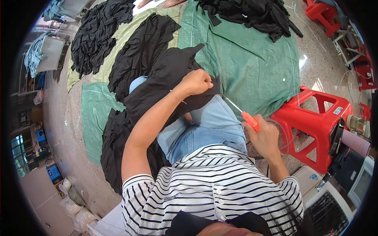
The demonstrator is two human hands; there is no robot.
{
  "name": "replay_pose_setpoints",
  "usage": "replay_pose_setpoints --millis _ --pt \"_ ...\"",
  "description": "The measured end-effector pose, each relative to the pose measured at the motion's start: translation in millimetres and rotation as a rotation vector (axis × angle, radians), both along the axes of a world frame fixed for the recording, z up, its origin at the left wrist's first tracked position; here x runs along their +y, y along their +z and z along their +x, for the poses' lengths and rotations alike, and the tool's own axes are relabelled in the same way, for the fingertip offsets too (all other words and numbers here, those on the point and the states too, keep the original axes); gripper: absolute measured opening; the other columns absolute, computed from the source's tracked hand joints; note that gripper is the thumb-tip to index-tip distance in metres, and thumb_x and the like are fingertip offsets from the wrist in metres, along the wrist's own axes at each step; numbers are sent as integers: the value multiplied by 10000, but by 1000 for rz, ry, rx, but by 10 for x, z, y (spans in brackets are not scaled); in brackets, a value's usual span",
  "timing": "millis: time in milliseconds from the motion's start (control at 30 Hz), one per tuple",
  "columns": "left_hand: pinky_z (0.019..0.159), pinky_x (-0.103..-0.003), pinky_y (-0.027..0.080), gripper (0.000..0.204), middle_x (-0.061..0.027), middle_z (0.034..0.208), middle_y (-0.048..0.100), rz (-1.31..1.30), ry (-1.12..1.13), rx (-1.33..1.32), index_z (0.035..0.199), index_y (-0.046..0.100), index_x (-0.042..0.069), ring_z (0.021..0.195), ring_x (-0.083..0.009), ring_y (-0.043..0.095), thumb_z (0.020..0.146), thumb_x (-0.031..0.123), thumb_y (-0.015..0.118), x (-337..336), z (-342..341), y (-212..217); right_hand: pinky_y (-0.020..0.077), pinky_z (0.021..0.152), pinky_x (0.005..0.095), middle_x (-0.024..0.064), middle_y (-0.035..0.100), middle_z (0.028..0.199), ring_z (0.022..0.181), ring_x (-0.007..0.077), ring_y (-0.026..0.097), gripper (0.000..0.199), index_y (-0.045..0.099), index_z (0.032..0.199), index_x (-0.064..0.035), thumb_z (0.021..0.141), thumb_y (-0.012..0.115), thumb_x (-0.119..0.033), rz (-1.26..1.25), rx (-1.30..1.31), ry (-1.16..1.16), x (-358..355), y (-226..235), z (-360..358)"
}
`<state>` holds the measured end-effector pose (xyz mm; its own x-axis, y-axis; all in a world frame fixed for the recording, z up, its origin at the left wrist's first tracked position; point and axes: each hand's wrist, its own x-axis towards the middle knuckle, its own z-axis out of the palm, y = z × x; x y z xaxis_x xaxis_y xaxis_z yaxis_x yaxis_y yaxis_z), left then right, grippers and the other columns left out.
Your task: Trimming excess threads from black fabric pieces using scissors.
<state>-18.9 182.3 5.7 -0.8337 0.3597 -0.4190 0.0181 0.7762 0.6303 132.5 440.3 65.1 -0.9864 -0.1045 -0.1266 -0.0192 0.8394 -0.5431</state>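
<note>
Much black cloth (167, 70) drapes the lap (220, 118); the left hand (197, 82) pinches it, the right hand (265, 137) grips an orange tool (251, 121). I'd stretch the cloth taut, tool angled off the knuckles.

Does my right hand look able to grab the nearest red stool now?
Probably yes: the stool stands close beside the right hand, with nothing bulky between them, though holding the tool might hinder its grip.
</note>
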Motion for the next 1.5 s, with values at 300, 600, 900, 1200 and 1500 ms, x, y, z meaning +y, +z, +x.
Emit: replay_pose_setpoints --millis 300,600,900,1200,1500 --pt "636 -399 459 221 -172 669 622 86 178 -103 781 684 -6 669 -282 626 830 209 661 -46 -9 -152 449 479 467 165 635 638 545 384 613 330 569 854 -53 862 694 -358 -6 -1 18 -65 -61 -65" --pt "732 -464 479 135 -156 890 605 102 13 531 858 609 15 864 -385 592 869 148 597 144 276 38 469 558 476 187 647 723 658 418 626 295 606 946 -79 869 690 -350 -117 67 -196 -5 -249 -199" --pt "970 -446 461 1245 -302 1300 504 -278 561 271 1356 389 -84 1209 -406 533 549 818 679 -446 -747 334 463 598 473 194 636 719 706 412 631 298 616 979 -82 893 662 -364 -105 98 -311 65 -324 -379" --pt "739 -407 523 314 -208 863 687 45 436 416 954 718 70 838 -330 686 703 255 757 -566 -598 -37 477 615 429 193 633 745 670 372 621 295 618 1022 -53 917 637 -329 -154 84 -274 -64 -516 -361" --pt "919 -435 529 271 -113 1077 685 1354 1361 1214 1121 640 13 986 -275 661 870 109 677 -2455 3009 1796 478 635 326 94 646 766 675 181 594 464 633 1194 -16 940 605 -402 -81 138 -147 13 -677 -934"
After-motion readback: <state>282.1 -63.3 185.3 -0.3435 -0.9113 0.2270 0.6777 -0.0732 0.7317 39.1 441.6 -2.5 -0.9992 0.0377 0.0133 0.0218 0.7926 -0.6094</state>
